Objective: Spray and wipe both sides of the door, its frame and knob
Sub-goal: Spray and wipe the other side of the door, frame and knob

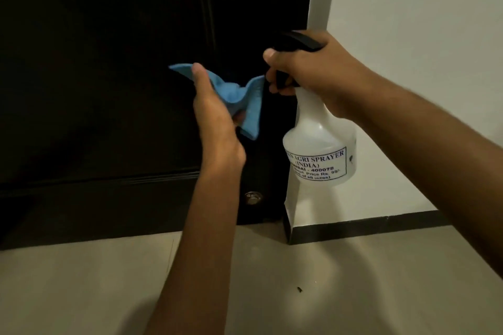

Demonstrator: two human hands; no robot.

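Two hands are raised. My right hand (310,73) has its grip clamped on the spray bottle (319,141) trigger head. My left hand (215,114) clamps the blue cloth (245,100), apparently against the dark door (109,62). Beyond, low on the door, sits a metal fitting (252,196).

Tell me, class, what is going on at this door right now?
A person is cleaning a dark door. The left hand grips a blue cloth against the door near its right edge. The right hand holds a white spray bottle by its black trigger head, nozzle aimed toward the door. A small round metal fitting sits low on the door, untouched.
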